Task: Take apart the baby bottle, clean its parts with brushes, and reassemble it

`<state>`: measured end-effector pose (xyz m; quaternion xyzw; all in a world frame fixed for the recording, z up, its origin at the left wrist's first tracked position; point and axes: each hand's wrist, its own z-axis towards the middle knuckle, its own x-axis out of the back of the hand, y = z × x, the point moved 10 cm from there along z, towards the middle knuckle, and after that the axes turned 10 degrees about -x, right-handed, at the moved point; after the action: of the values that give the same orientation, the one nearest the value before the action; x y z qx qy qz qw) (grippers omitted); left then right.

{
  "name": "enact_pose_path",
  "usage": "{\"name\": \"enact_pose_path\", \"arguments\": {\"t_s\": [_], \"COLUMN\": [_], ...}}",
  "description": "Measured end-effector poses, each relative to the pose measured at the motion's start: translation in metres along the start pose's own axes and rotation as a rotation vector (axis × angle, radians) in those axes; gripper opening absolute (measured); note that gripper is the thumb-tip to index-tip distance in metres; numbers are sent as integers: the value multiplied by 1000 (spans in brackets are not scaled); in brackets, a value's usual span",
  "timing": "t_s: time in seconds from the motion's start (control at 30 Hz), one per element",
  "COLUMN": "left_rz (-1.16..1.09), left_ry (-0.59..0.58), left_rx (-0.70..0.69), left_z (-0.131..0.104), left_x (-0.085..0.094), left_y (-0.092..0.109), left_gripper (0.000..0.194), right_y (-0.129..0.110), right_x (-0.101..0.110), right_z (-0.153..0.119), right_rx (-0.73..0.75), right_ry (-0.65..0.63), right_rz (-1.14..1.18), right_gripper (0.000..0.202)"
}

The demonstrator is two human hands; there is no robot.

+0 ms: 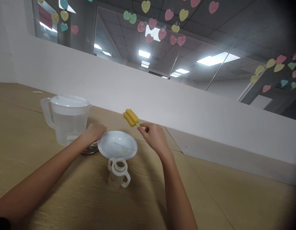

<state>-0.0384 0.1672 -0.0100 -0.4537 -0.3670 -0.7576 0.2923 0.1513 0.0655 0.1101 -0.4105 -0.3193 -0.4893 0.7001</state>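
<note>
The tan tabletop (224,191) stretches rightward, its far edge meeting the white wall (167,108). The right hand (154,135) pinches the yellow sponge brush (131,117) by its green stick (137,124) — raised beyond the white bowl (119,138). Between bowl and clear pitcher (70,123) is the left hand (95,131) — fingers hidden, grip unclear. A 2-handled bottle (116,179) stands upright on the bowl's near side.

1. I read this as an office-type room.
2. My 12 o'clock: glass panes (128,52) above a white wall (109,76), heart-shaped paper notes (169,14) stuck on.
3. Seen in the glass, 1 o'clock: tiled ceiling (205,19), flat panel lights (218,59).
</note>
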Motion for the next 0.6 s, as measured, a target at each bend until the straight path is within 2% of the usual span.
{"name": "enact_pose_path", "arguments": {"t_s": [0.07,0.17,0.23,0.3,0.37,0.6], "left_rz": [22,4,11,17,13,-31], "left_ry": [-39,-86,-110,-127,-132,-133], "left_rx": [-63,-218,-267,-261,-246,-242], "left_z": [4,10,12,13,14,12], "left_x": [-12,-41,-59,-70,-73,-56], "left_y": [32,80,94,94,90,87], "left_gripper": [18,32,32,27,22,29], "right_y": [0,-3,-3,-2,-1,5], "right_x": [0,0,0,1,1,-8], "right_z": [0,0,-1,0,0,1], "right_rx": [0,26,24,15,10,-2], "right_ry": [3,7,1,0,0,-70], "right_rz": [-9,-19,-21,-20,-24,-98], "right_gripper": [26,25,26,27,27,25]}}
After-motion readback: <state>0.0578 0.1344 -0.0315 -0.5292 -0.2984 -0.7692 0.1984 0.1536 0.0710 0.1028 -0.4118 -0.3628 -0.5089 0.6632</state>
